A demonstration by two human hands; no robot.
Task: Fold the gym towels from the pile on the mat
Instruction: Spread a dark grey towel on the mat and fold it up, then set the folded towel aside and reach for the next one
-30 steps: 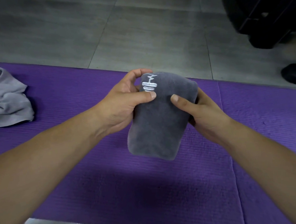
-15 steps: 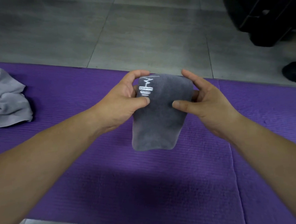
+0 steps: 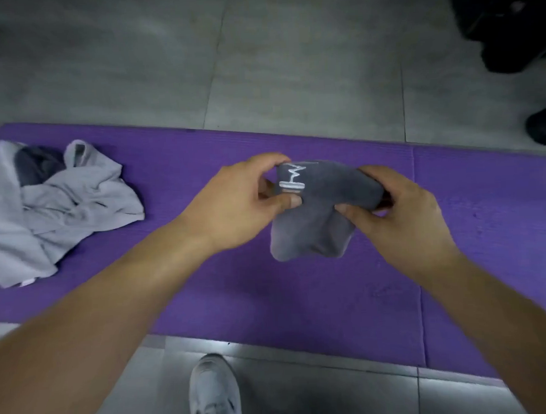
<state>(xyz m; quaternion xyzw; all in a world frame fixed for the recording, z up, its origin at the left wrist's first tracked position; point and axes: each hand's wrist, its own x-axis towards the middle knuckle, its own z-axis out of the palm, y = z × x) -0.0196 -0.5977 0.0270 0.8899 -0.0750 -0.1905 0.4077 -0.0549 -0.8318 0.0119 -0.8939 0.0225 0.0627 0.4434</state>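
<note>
A white sneaker stands on the floor nearest the camera. Both bare forearms reach forward over the purple foam mat. The left hand pinches the small dark grey folded towel between thumb and forefinger beside its white stitched logo. The right hand curls round the opposite end. The towel is held above the mat, its top fold running left to right and the rest hanging down. Farther left on the mat lies a crumpled pile of pale grey towels.
</note>
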